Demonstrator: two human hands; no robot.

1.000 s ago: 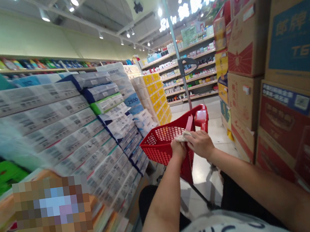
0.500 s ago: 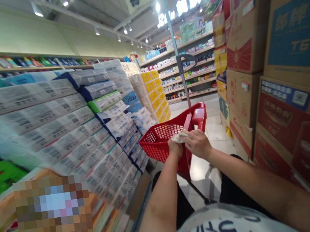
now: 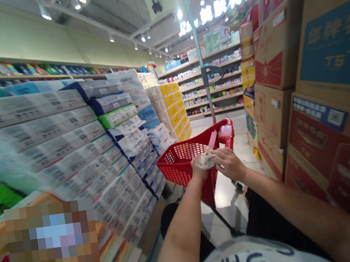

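Note:
A red shopping cart [image 3: 180, 169] with a perforated plastic basket stands in front of me, a tall grey pole [image 3: 208, 96] rising behind it. At the basket's near rim, a crumpled whitish cloth [image 3: 205, 159] lies bunched between my hands. My left hand [image 3: 198, 171] is closed on the cloth, which covers part of its fingers. From the right side, my right hand [image 3: 231, 163] grips the cloth's edge with bent fingers, close to the red handle [image 3: 226, 135]. Whether the left fingers also touch the rim cannot be made out.
Wrapped tissue packs [image 3: 65, 132] are piled high along the left. Stacked cardboard cartons [image 3: 324, 115] line the right side. Yellow-and-white packs [image 3: 172, 110] and stocked shelves [image 3: 210, 85] stand ahead, beyond the tiled floor [image 3: 243, 150].
My right hand has shifted slightly right and its fingers have moved toward the cloth's edge. More of the cloth now shows over my left hand. The cart stays nearly in place.

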